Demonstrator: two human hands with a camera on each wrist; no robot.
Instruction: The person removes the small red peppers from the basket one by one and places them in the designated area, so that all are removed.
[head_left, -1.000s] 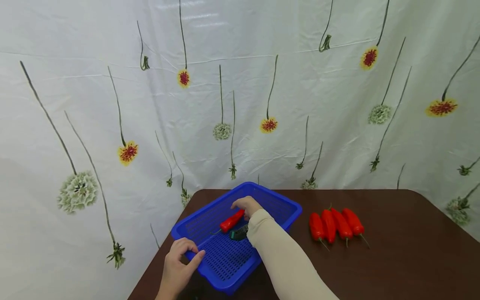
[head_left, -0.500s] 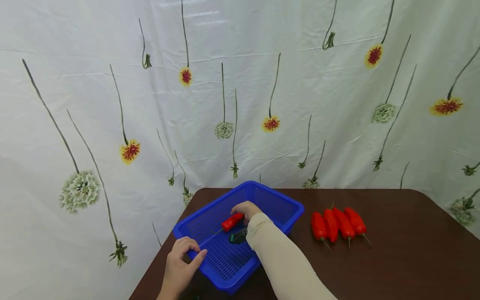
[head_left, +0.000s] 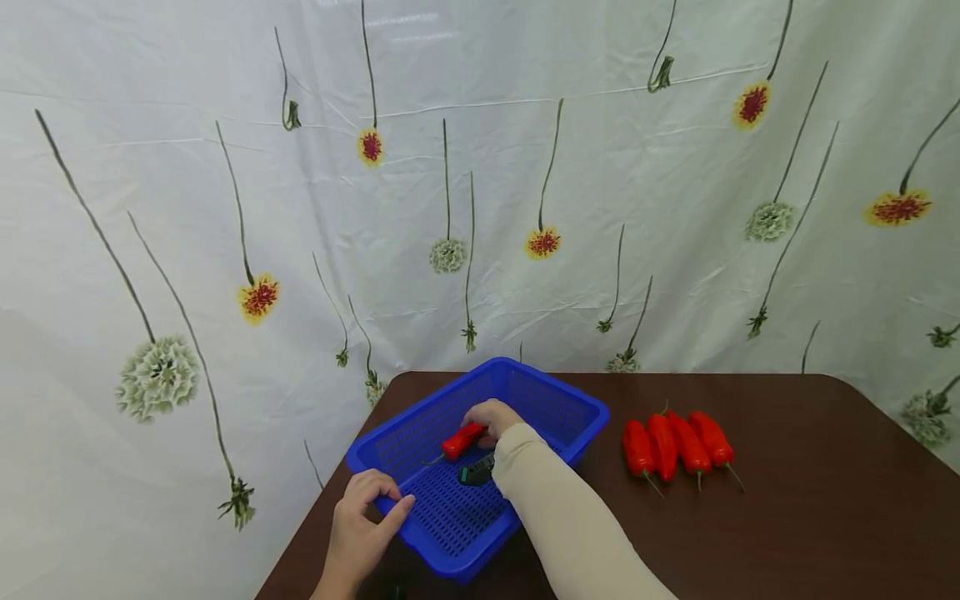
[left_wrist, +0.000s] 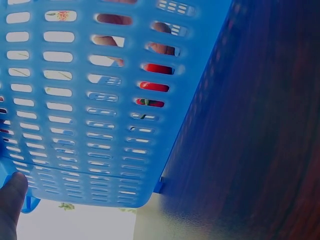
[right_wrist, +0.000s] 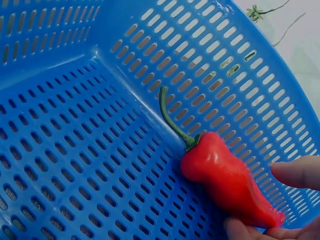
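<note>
A red pepper (right_wrist: 215,170) with a curved green stem lies in the blue perforated basket (head_left: 453,521), against its long side wall. My right hand (head_left: 493,417) reaches into the basket and holds the pepper by its stemless end. In the right wrist view some fingers touch the underside of that end, while another finger (right_wrist: 300,172) stands above it. My left hand (head_left: 360,529) pinches the basket's near left rim between thumb and fingers. The left wrist view looks at the basket wall from outside, with bits of the red pepper showing through the slots.
Several more red peppers (head_left: 690,446) lie side by side on the dark brown table (head_left: 810,508), right of the basket. A dark device with a teal end (head_left: 476,471) sits by the right wrist. Behind the table hangs a white flowered curtain (head_left: 585,167).
My right hand has come down a little, and its fingers have closed in around the pepper's end. The left hand keeps its grip on the rim; pepper and basket stay in place.
</note>
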